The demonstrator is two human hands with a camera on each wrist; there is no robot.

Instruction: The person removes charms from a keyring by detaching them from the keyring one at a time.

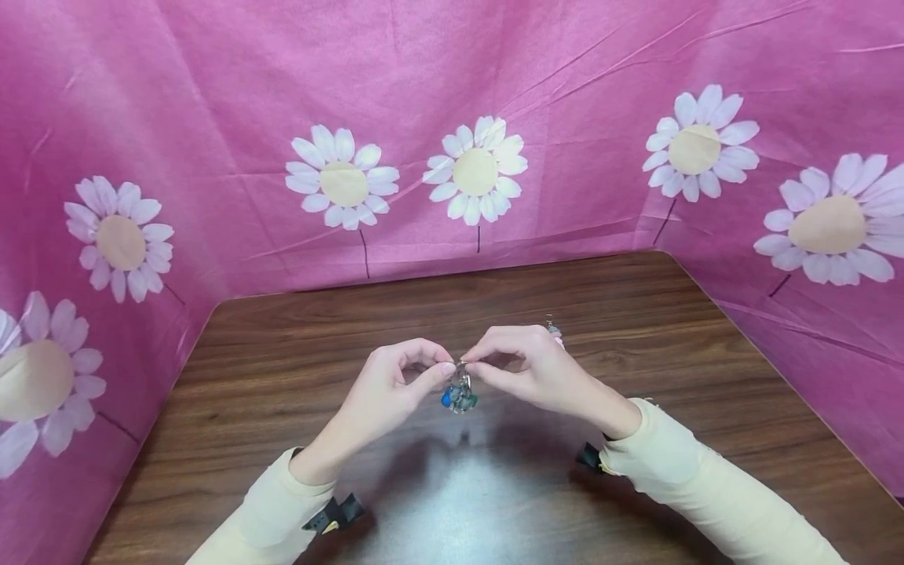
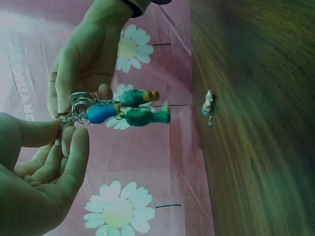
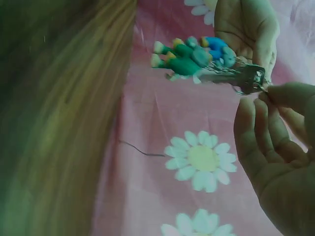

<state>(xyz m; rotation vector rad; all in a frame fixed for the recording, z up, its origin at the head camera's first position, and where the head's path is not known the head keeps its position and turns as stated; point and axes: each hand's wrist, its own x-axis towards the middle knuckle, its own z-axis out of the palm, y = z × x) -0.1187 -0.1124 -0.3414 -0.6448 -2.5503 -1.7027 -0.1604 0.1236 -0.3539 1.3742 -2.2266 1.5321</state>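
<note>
A bunch of figurine keychains hangs in the air above the table, between both hands. Its small figures are green and blue, strung on thin chains from metal rings. With thumb and forefinger, the left hand pinches the metal at the top of the bunch from the left. From the other side the right hand pinches a metal ring between thumb and fingertip. The green figure and blue figure dangle below the fingers in the left wrist view. Fingertips hide part of the rings.
On the wooden table, a small pale keychain lies behind the right hand, partly hidden by it. Pink cloth printed with white flowers stands round the table's back and sides. Dark straps hang at the sleeve cuffs.
</note>
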